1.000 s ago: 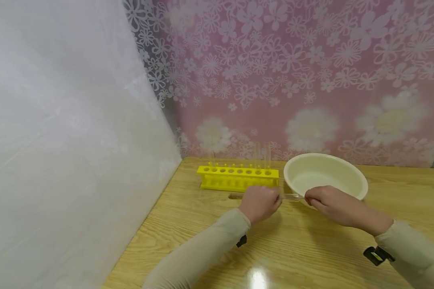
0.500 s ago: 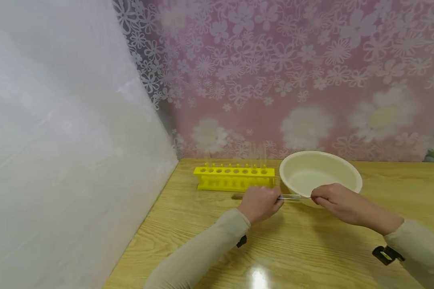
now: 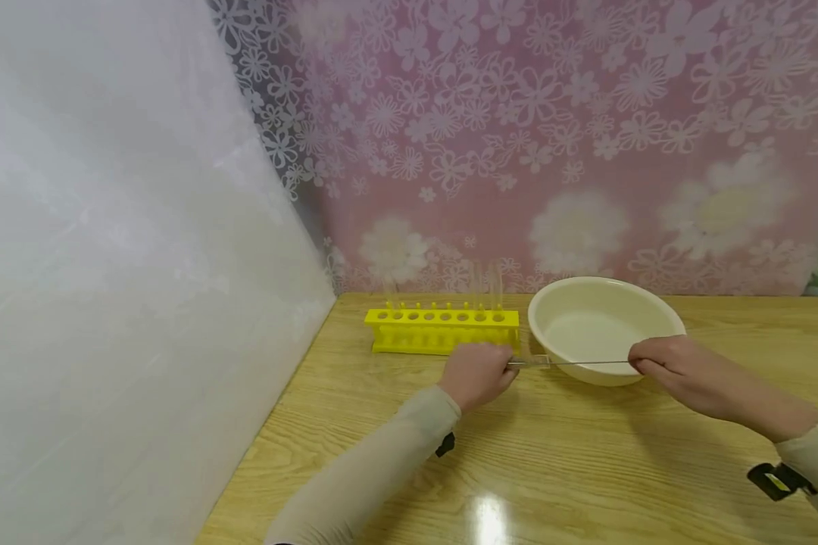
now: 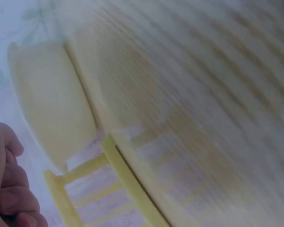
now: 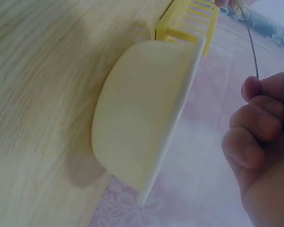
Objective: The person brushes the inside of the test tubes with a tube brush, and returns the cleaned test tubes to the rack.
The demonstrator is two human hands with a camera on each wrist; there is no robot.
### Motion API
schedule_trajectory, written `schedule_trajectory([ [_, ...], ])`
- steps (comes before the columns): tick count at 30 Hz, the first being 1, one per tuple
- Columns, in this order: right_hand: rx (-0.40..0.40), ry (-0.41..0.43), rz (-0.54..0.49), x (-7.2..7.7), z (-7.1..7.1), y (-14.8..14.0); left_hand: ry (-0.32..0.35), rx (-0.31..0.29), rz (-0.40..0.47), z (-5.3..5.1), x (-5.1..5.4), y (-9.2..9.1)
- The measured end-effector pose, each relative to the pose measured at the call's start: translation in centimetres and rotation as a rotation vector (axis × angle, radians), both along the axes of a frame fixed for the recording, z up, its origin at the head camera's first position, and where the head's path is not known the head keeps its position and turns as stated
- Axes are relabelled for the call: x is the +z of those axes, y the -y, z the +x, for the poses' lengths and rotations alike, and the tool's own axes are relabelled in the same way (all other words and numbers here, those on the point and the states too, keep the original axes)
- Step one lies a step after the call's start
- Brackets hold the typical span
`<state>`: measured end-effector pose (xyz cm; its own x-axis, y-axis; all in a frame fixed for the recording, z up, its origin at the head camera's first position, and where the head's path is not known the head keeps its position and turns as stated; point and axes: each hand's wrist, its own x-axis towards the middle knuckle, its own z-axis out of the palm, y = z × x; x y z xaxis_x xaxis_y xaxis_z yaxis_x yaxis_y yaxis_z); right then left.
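My left hand (image 3: 477, 376) grips a clear glass test tube (image 3: 533, 362), held level above the table in front of the yellow rack. Out of its open right end runs the thin twisted wire handle of a test tube brush (image 3: 589, 362). My right hand (image 3: 698, 378) pinches that wire between thumb and forefinger, in front of the basin. The right wrist view shows the wire (image 5: 253, 49) leading from the tube's round mouth (image 5: 243, 13) to my fingertips. The brush's bristles are hidden from sight. In the left wrist view my curled fingers (image 4: 14, 189) show, but not the tube.
Behind my left hand stands a yellow test tube rack (image 3: 409, 350) with several clear tubes (image 3: 496, 286) upright in it. A cream basin (image 3: 596, 375) is to the rack's right. A white sheet (image 3: 143, 265) borders the left side; a flowered pink backdrop (image 3: 491, 151) rises behind.
My right hand has moved right, drawing out more wire from the tube. The brown bristles seen left of my left hand have gone out of sight. My left hand has shifted slightly left.
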<state>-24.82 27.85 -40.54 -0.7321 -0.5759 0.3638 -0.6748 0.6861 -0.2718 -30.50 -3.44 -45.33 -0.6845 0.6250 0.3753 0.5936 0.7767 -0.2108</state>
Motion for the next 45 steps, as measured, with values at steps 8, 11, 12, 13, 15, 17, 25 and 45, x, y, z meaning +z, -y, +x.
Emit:
schedule_trajectory([
  [8, -0.068, -0.02, 0.052, 1.2, 0.1, -2.1, 0.007, -0.026, 0.022, -0.3, 0.8, -0.1],
  [11, -0.097, -0.027, 0.066, 1.5, 0.2, -2.5, 0.006, -0.012, 0.019, -0.3, 0.8, 0.2],
  [12, -0.111, -0.021, 0.074, 1.5, 0.3, -2.7, 0.004, -0.011, 0.019, -0.4, 0.9, 0.2],
  [13, -0.13, -0.013, 0.084, 1.6, 0.3, -2.8, 0.004, -0.01, 0.017, -0.4, 0.9, 0.3],
  [15, -0.15, -0.007, 0.101, 1.8, 0.2, -3.1, 0.001, -0.012, 0.016, -0.5, 1.0, 0.3],
  [17, -0.167, -0.003, 0.109, 2.1, 0.1, -3.5, 0.001, -0.008, 0.019, -0.5, 1.1, 0.3],
  [25, -0.264, 0.019, 0.096, 2.7, -0.1, -5.8, 0.007, 0.016, 0.024, -0.7, 1.5, 0.3],
  [45, -0.371, -0.014, 0.124, 3.0, 0.6, -8.7, 0.019, -0.019, 0.087, -0.9, 1.4, 0.1],
])
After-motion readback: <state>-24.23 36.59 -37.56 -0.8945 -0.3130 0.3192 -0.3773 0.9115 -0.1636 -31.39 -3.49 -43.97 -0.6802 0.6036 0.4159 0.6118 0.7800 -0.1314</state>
